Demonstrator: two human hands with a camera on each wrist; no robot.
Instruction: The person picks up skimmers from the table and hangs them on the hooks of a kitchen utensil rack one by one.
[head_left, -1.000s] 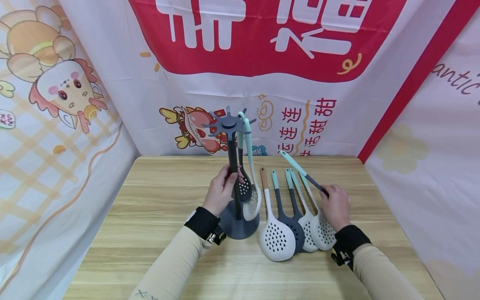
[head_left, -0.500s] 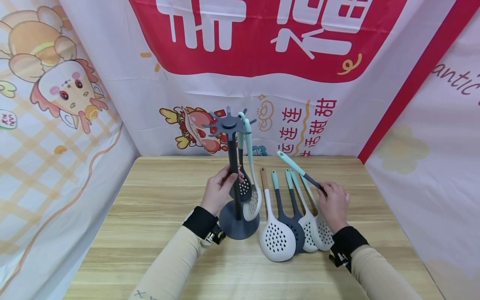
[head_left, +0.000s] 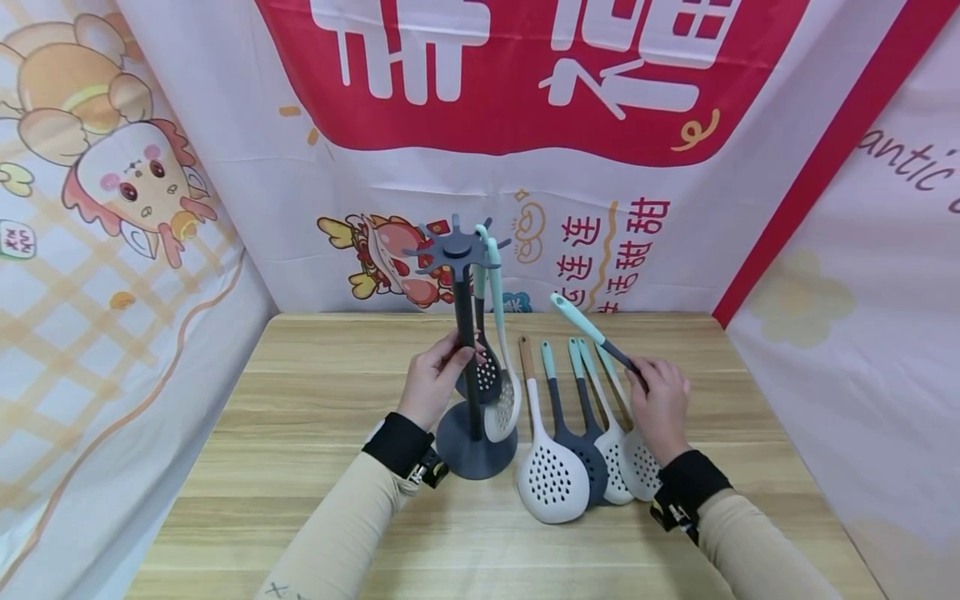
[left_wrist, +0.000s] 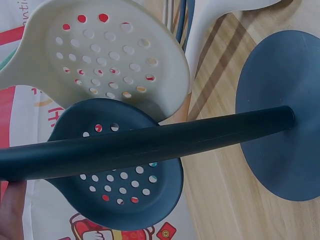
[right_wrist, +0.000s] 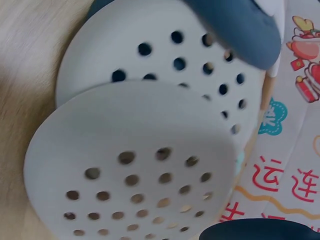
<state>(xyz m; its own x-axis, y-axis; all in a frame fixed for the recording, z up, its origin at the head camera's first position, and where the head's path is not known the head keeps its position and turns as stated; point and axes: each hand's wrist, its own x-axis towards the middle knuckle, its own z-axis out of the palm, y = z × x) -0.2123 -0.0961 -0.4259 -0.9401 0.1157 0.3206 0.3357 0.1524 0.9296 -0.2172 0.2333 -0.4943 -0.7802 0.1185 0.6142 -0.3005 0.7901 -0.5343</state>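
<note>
Table point(head_left: 330, 375): several skimmers point(head_left: 553, 482) lying, unhung
Stand point(head_left: 464, 308): upright, two ladles point(head_left: 501, 412) hung
Left hand point(head_left: 431, 383): grips pole point(left_wrist: 150, 148)
Right hand point(head_left: 662, 408): grips another tool point(head_left: 579, 318), not yet hung

A dark grey stand point(head_left: 465, 321) is pictured at centre, a brown-handled white skimmer point(head_left: 542, 435) and a mint-and-grey utensil point(head_left: 598, 340) right of centre; the desk point(head_left: 337, 375) is streaked tan, the white backdrop point(head_left: 420, 185) printed with red.

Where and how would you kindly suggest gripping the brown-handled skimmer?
Probably by its slim brown handle, pinched from above: the skimmer lies on the table, with a gap to the next handle, while its wide head overlaps a dark skimmer.
</note>
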